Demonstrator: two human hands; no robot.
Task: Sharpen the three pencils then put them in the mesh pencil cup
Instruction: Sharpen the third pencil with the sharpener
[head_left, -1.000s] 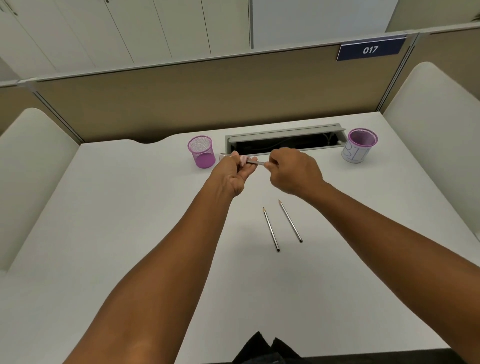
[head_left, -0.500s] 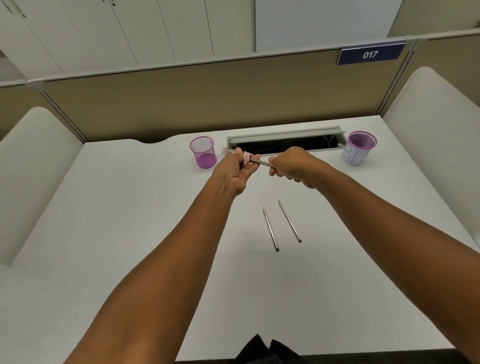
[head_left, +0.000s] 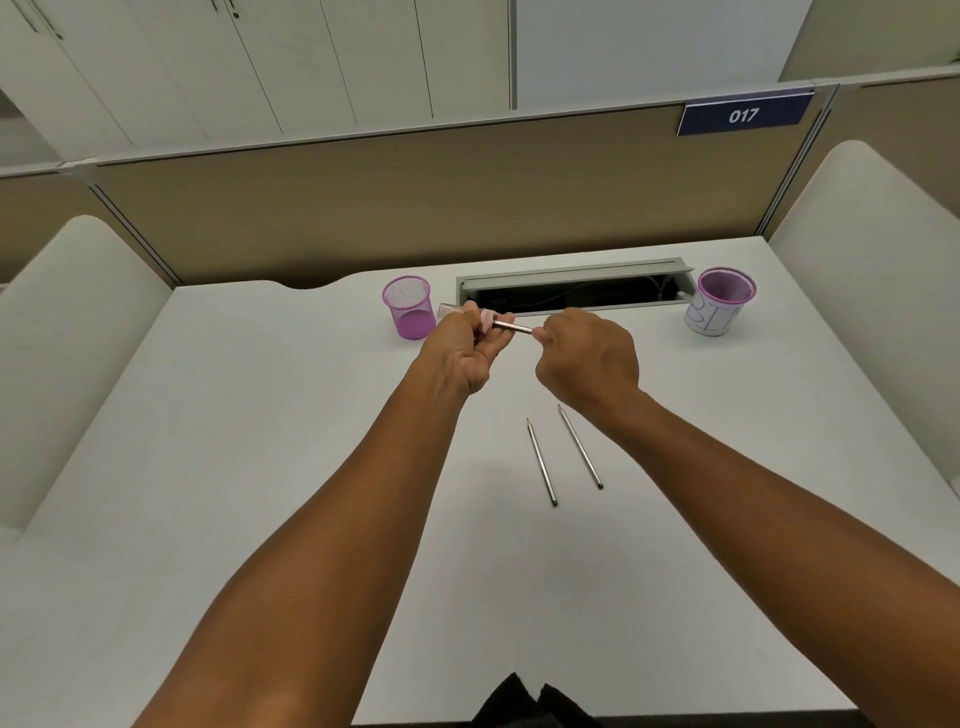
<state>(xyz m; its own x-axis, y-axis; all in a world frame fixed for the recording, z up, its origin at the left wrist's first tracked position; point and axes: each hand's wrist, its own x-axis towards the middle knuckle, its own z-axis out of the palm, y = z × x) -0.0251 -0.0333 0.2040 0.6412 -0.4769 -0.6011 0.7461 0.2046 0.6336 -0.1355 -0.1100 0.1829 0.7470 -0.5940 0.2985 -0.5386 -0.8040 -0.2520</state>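
My left hand (head_left: 470, 348) grips a small pink sharpener (head_left: 487, 319) with a clear casing sticking out to the left. A grey pencil (head_left: 514, 326) runs from the sharpener to my right hand (head_left: 587, 358), which pinches its other end. Both hands hover above the white desk (head_left: 260, 441). Two more grey pencils (head_left: 541, 462) (head_left: 581, 447) lie side by side on the desk below my right hand, tips pointing away. The purple mesh pencil cup (head_left: 409, 307) stands just left of my left hand.
A second purple-rimmed cup with a white label (head_left: 719, 301) stands at the back right. An open grey cable slot (head_left: 571, 288) runs along the desk's back edge. Beige partition panels and white side dividers surround the desk.
My right hand has shifted slightly and turned around the pencil; the pencil stays in the sharpener. The two pencils on the desk have not moved.
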